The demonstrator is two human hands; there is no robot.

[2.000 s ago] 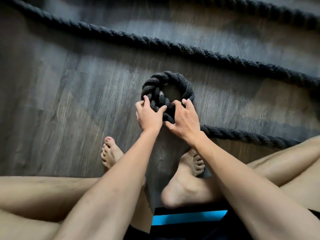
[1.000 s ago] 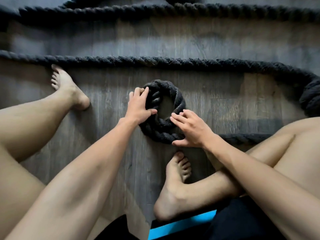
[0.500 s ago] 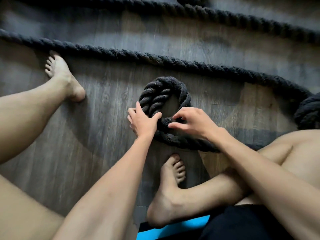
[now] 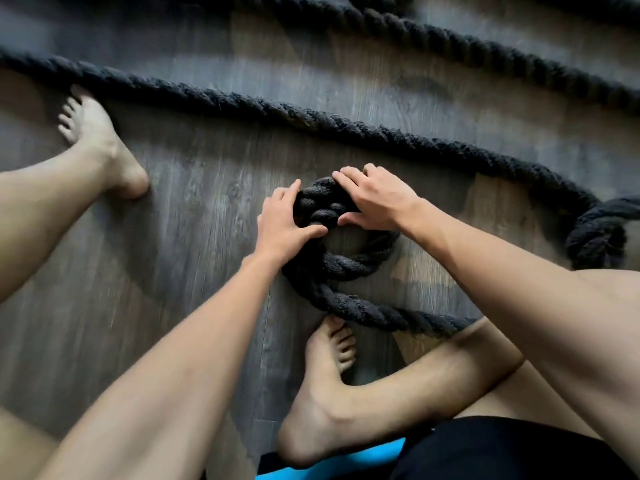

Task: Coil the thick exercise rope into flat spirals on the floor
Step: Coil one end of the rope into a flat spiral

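Wood floor (image 4: 180,216); left hand (image 4: 282,225), right hand (image 4: 379,199) each seemingly clasp far arc of rope (image 4: 346,268) coil.

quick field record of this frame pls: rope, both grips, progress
item: rope coil, one loose loop lying on the floor
left grip: holds loop's left side, thumb inside
right grip: holds loop's far side, thumb inside
loose rope: runs across the floor beyond the loop
tail: leads right, past right foot
progress: spiral barely started
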